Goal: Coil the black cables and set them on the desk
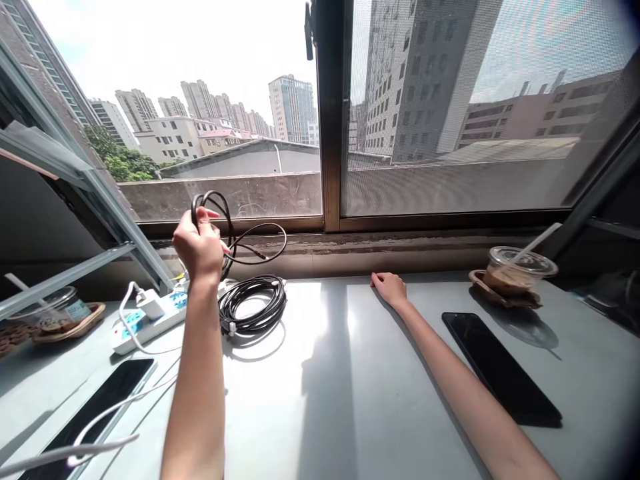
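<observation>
My left hand (200, 245) is raised above the far left of the table, its fingers closed round a looped black cable (229, 217). Loops of that cable hang to the right of the hand. Below it a coil of black cable (255, 308) lies on the table; whether the two are joined I cannot tell. My right hand (390, 288) rests on the table near its far edge. The fingers there are curled in, and anything under them is hidden.
A white power strip (150, 327) with a plugged-in charger (150, 303) lies at left, beside a phone (100, 413) and white cord. Another phone (500, 367) and a lidded cup with a straw (517, 270) stand right. A window (330, 133) rises behind the table (390, 413); a metal frame (100, 193) leans left.
</observation>
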A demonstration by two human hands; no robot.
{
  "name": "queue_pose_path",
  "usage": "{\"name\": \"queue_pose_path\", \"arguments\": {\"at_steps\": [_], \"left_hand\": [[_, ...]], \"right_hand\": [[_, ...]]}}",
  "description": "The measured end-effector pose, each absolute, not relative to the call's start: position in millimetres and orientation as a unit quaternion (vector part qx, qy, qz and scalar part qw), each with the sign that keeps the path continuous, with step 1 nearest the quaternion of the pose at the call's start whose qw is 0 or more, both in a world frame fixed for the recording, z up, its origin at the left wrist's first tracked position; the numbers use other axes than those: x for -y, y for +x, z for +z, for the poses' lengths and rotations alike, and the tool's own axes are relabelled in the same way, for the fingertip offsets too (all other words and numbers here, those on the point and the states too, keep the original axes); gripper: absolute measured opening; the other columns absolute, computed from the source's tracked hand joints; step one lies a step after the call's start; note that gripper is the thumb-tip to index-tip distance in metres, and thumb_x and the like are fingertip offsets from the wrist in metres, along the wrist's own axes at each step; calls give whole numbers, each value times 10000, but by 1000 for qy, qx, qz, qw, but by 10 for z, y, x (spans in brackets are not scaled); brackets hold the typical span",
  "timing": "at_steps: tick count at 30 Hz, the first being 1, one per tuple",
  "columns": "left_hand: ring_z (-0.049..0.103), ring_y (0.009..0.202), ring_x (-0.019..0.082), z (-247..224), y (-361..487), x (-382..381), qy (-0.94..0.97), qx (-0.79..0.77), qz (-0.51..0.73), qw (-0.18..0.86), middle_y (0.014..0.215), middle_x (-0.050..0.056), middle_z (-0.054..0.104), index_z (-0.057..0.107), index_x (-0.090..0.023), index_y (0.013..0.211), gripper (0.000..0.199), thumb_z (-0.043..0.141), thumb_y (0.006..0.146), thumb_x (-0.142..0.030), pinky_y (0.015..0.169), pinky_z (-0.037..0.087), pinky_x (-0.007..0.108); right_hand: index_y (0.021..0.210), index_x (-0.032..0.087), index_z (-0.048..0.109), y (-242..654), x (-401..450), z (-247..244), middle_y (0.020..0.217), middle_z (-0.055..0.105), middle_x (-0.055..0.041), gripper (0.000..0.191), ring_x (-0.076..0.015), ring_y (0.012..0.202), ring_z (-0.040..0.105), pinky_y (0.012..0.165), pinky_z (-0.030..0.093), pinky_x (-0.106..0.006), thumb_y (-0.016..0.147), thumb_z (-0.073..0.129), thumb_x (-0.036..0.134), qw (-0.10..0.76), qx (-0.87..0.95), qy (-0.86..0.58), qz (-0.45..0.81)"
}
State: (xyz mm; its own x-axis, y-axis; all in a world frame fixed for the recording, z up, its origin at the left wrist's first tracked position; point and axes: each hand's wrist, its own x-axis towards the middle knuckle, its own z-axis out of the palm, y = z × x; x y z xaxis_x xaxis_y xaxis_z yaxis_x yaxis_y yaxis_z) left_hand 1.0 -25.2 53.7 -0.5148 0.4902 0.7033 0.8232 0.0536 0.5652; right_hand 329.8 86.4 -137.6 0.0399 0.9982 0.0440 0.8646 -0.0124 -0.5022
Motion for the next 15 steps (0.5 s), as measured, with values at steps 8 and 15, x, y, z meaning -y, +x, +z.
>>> {"name": "queue_pose_path", "arguments": {"at_steps": [8,15], "left_hand": [[346,276,45,669,539,408,-535,391,-748,31,468,-93,348,543,-158,799,428,438,875,-566,278,250,201],[369,383,46,355,1119,358,-647,349,-677,-32,517,-72,394,523,-183,818,353,374,931,-483,393,302,188]], "right_hand": [[1040,147,610,3296,-847,-1349,1036,624,-60,291,-161,909,604,829,504,-368,921,502,390,203,677,-688,167],[1032,146,613,3289,-824,-1346,1028,629,-60,299,-161,909,606,831,503,-369,920,500,399,204,677,-689,160]]}}
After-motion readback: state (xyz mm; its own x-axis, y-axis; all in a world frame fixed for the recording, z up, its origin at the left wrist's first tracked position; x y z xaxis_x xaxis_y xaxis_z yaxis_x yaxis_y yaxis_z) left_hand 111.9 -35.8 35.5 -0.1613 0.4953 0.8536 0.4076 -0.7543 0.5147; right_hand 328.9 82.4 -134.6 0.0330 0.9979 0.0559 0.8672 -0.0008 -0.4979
